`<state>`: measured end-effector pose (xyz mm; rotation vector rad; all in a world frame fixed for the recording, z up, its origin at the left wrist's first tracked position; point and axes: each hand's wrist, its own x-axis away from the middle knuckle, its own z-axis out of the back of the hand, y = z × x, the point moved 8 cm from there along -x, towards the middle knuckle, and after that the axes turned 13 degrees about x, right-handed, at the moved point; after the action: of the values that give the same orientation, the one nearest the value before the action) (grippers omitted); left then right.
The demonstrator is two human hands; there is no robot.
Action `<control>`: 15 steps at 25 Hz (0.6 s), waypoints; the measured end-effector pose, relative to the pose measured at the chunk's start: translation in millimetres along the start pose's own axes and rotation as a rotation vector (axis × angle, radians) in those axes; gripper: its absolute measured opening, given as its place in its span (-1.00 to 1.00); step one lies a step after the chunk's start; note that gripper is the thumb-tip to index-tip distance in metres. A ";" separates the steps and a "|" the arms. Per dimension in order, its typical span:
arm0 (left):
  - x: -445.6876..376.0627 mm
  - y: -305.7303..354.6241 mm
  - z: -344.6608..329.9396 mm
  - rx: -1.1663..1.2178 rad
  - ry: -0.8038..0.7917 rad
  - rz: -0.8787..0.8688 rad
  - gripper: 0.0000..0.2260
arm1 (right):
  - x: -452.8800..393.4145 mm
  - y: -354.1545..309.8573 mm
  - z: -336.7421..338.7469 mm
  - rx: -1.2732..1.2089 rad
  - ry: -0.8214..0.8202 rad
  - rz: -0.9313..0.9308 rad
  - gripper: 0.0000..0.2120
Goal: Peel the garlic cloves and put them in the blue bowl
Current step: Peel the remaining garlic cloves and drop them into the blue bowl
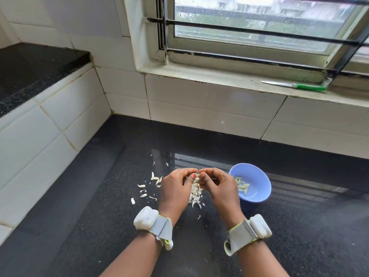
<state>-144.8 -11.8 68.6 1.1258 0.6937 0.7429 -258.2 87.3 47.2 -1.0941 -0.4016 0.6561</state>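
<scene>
Pinching garlic clove (197, 174): left hand (175, 188), right hand (219, 186) fingers curled | papery peels (194, 193) (heaped) | round blue bowl (257, 176)

Blue bowl (257, 188) holding peeled garlic cloves (242, 184), unpeeled cloves (148, 186) scattered on counter

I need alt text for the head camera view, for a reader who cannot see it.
Two hands, the left hand and right hand, pinch a small garlic clove between them above a pile of white garlic skins on a black granite counter. A round blue plastic bowl with peeled cloves stands to the right.
</scene>
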 end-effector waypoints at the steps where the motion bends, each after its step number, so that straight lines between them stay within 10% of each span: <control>1: -0.4 2.9 0.3 -0.025 -0.001 -0.024 -0.89 | 0.7 -3.7 0.0 0.032 -0.002 0.024 -0.80; 15: -0.9 0.7 6.9 0.071 0.034 0.050 -0.93 | 3.1 -5.4 -4.7 -0.243 -0.034 -0.099 -0.92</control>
<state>-139.9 -16.0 71.2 1.2010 0.7275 0.7870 -251.5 84.6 50.2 -1.2856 -0.5718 0.5480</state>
